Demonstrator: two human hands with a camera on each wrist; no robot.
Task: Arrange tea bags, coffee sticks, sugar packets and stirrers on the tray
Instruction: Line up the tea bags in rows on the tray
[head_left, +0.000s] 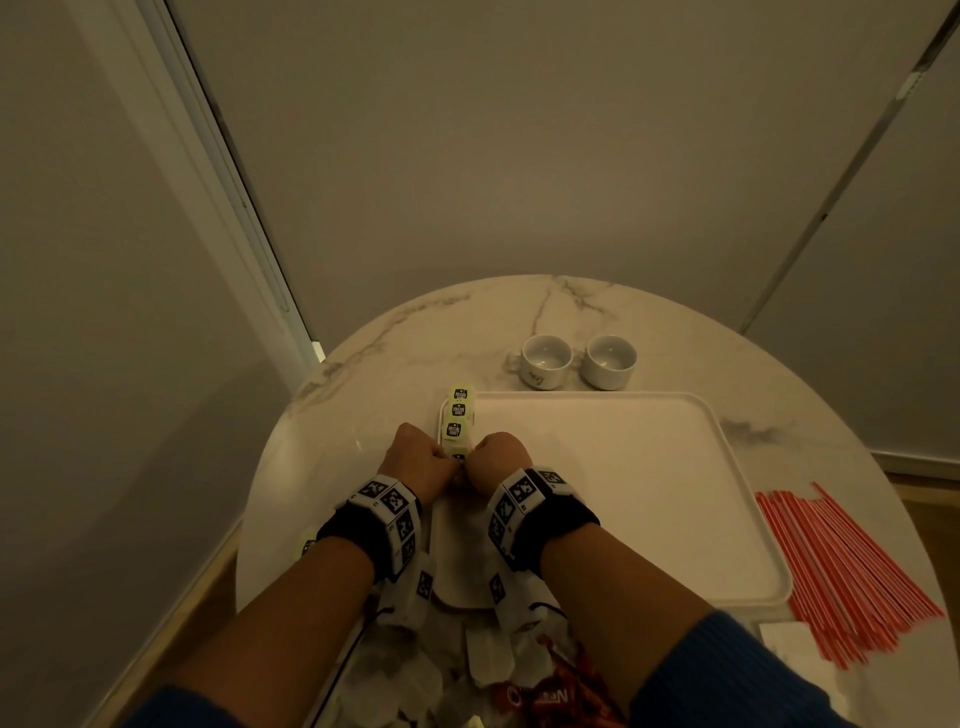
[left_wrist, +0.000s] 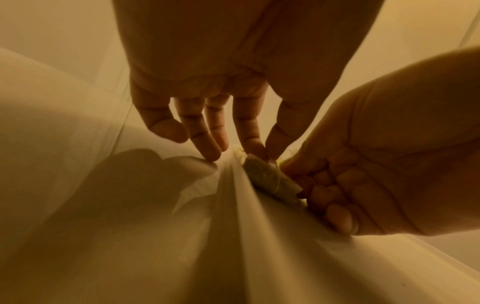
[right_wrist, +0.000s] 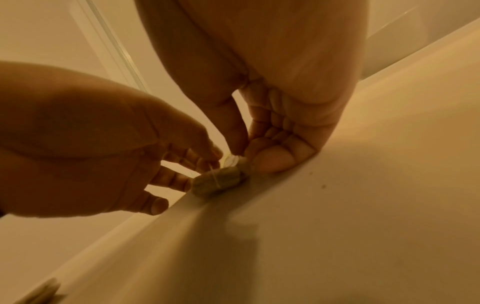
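Observation:
A white tray (head_left: 623, 499) lies on the round marble table. Along its left rim runs a row of tea bags (head_left: 457, 415) with green tags. At the near end of that row my left hand (head_left: 421, 457) and right hand (head_left: 498, 452) meet over one more tea bag (head_left: 458, 456). In the left wrist view my left hand (left_wrist: 262, 154) pinches the top of this brownish tea bag (left_wrist: 270, 179) between thumb and forefinger. My right hand (right_wrist: 241, 156) pinches the tea bag (right_wrist: 218, 183) at its tag end, other fingers curled on the tray's rim (right_wrist: 233, 205).
Two white cups (head_left: 576, 364) stand behind the tray. A bundle of red stirrers (head_left: 841, 566) lies to the tray's right. Loose tea bags (head_left: 395, 670) and red coffee sticks (head_left: 561, 691) are heaped at the near table edge, under my forearms.

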